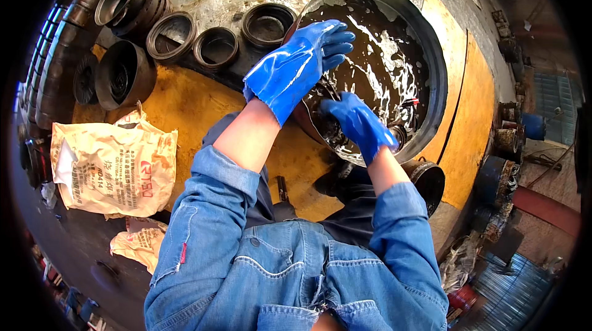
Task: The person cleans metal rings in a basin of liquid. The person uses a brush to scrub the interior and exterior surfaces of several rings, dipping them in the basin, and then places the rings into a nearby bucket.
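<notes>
Both of my hands wear long blue rubber gloves. My left hand (301,63) is over the near-left rim of a large round black basin (436,78), its fingers stretched out and its thumb hidden. Lower and to the right, my right hand (359,122) reaches inside the basin with its fingers curled and slightly blurred. Dark liquid (364,53) with pale, shiny streaks fills the basin. Close to my right fingertips is a dark metal part (327,92), partly hidden by the gloves. Whether my right hand grips it is hidden.
Dark metal rings (216,47) and drum-like parts (126,75) stand left of the basin. A torn tan paper sack (114,167) lies at the left, with another crumpled sack (142,245) below. An open black can (427,183) stands by the basin's near-right side.
</notes>
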{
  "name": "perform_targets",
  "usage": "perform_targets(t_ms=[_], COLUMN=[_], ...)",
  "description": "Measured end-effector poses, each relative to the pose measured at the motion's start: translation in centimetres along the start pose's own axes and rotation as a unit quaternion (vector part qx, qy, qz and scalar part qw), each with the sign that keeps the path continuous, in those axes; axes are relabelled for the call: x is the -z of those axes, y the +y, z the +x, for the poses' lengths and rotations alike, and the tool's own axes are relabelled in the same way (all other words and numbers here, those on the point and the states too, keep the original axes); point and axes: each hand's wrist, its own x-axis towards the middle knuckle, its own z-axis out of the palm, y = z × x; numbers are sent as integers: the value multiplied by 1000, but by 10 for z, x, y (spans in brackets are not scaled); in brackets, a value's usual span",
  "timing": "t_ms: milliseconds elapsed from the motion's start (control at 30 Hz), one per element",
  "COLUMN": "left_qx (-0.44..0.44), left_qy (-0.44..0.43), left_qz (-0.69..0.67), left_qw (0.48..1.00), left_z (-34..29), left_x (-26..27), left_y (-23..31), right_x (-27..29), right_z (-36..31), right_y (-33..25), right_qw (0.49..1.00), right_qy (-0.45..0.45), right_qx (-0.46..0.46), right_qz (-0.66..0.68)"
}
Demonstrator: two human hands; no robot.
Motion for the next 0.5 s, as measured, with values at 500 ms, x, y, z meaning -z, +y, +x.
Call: perform_targets(t_ms=[500], left_qx=[138], left_qy=[-65], left_qz=[301], left_qw=[941], left_z=[-19], left_x=[-23], left_y=[-69], right_x=[-8], right_z=[-20], right_y=[59], right_qw=[805], right_qy=[54], right_qx=[52], right_qz=[588])
